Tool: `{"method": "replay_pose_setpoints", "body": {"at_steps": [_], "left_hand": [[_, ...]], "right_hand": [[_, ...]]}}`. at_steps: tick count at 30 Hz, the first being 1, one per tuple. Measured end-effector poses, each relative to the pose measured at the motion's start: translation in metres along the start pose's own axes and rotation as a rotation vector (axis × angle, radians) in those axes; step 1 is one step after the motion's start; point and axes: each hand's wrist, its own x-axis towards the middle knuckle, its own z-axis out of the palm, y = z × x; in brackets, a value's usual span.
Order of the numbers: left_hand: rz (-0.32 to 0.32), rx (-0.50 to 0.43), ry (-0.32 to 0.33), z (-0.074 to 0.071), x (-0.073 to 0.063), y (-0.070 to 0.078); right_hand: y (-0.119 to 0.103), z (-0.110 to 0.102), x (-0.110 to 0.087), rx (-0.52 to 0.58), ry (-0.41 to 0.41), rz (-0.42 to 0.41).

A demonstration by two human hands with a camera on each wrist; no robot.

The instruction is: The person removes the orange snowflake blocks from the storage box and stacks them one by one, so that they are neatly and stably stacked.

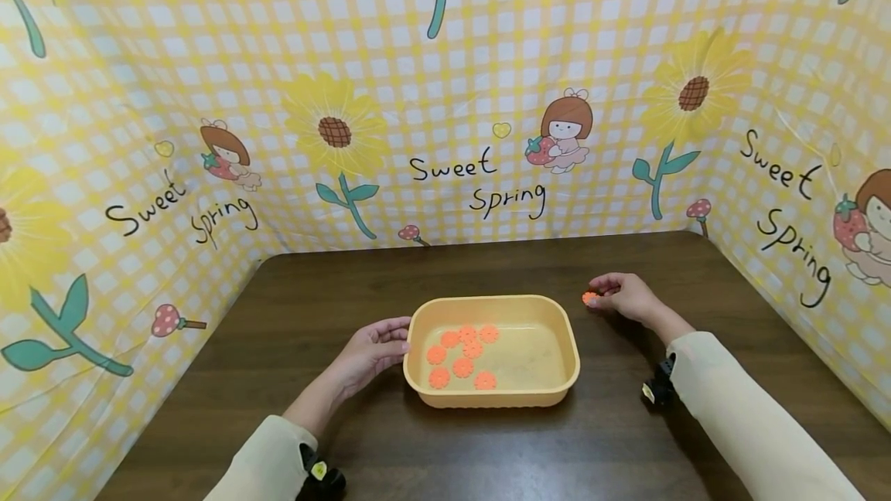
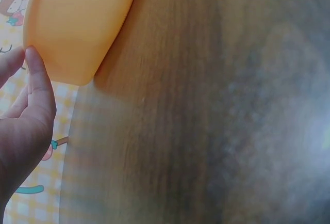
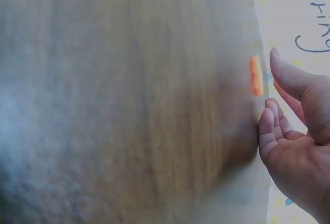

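Observation:
A yellow plastic tray (image 1: pixel 529 346) stands on the dark wooden table, with several orange flower-shaped pieces (image 1: pixel 462 367) lying mostly in its left half. My left hand (image 1: pixel 365 354) touches the tray's left side with thumb and fingers stretched toward the rim; in the left wrist view, fingertips meet the tray's outer wall (image 2: pixel 77 33). Right of the tray, my right hand (image 1: pixel 629 300) is low over the table around another orange flower-shaped piece (image 1: pixel 588 298). The right wrist view has that piece (image 3: pixel 257 75) edge-on, just beyond the parted thumb and fingers (image 3: pixel 267 123).
A yellow checked cloth (image 1: pixel 445 99) with sunflowers and lettering hangs along the back and both sides of the wooden table (image 1: pixel 334 277). Black wrist cameras (image 1: pixel 657 389) sit at both cream sleeves (image 1: pixel 752 416). Tabletop lies on either side of the tray.

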Motion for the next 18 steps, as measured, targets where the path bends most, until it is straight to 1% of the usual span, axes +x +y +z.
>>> {"method": "replay_pose_setpoints", "body": {"at_steps": [5,7,11,14,18], "left_hand": [[0.005,-0.014,-0.003,0.001,0.0,0.0],[0.002,-0.02,-0.002,0.001,0.0,0.0],[-0.004,-0.025,0.003,0.001,0.001,0.0],[-0.006,-0.023,0.005,0.001,0.001,0.0],[-0.008,-0.018,0.007,0.0,0.001,-0.001]], "right_hand": [[-0.012,-0.001,-0.004,0.025,0.022,-0.012],[-0.019,-0.001,-0.006,0.038,0.037,-0.029],[-0.037,0.0,-0.008,0.027,0.049,-0.069],[-0.05,0.002,-0.009,0.02,0.037,-0.086],[-0.066,0.007,-0.01,0.059,0.011,-0.114]]}}
